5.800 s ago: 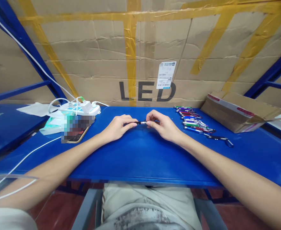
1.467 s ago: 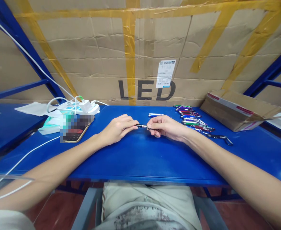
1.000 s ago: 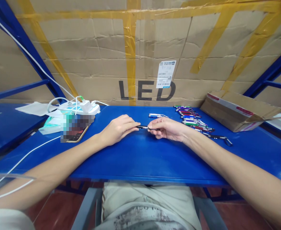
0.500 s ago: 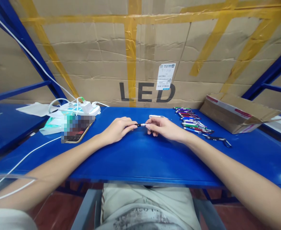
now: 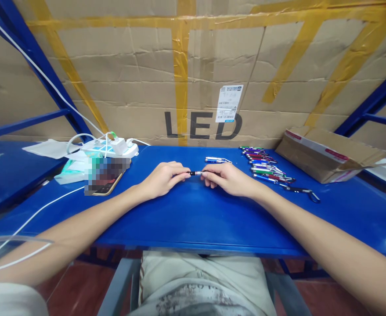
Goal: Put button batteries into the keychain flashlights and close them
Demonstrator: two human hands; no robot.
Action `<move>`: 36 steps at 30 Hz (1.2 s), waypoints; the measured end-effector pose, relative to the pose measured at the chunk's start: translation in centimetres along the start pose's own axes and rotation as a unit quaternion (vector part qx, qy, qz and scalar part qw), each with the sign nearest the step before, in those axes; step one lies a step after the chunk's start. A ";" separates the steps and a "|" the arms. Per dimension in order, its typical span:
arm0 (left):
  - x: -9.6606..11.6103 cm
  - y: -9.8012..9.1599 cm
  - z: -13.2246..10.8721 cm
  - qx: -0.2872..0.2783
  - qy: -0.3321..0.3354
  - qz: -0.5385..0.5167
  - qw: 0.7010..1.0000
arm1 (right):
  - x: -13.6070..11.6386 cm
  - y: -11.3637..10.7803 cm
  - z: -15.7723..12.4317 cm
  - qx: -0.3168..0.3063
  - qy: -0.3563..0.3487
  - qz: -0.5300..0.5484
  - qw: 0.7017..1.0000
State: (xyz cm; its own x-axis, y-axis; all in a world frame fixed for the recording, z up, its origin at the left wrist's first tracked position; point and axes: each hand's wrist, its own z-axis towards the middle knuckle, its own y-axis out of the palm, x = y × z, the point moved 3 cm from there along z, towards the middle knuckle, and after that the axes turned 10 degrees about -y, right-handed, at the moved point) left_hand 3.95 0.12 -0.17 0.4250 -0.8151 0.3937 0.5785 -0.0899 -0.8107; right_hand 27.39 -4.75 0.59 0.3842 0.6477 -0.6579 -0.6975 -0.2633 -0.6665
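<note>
Both hands (image 5: 196,177) pinch what looks like a penlight (image 5: 195,173).

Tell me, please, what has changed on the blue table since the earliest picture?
A silver-blue pen light now lies behind the hands; it was absent earlier. The left hand and right hand still pinch the small black pen light between them. The row of coloured pen lights stayed put.

small pen-like light (image 5: 195,173) | black body, silver band | lying level | pinched at both ends, just above table
</note>
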 end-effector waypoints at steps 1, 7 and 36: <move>0.1 0.0 0.0 0.002 0.003 0.006 1.000 | 0.1 0.1 0.0 0.000 0.005 0.015 1.000; 0.0 -0.2 -0.1 0.016 0.020 0.034 0.999 | 0.3 0.2 0.1 0.005 0.033 0.076 0.997; -2.4 1.0 1.2 0.056 -0.211 -0.286 0.933 | 1.1 -1.4 0.2 -0.049 0.011 -0.212 0.976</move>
State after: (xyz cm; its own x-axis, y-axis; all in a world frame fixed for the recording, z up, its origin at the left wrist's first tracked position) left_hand 4.32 2.68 -1.42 0.2469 -0.3528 0.9026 0.8538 -0.3614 -0.3748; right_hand 28.69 -3.58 0.88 0.6394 0.6984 -0.3215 -0.4111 -0.0428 -0.9106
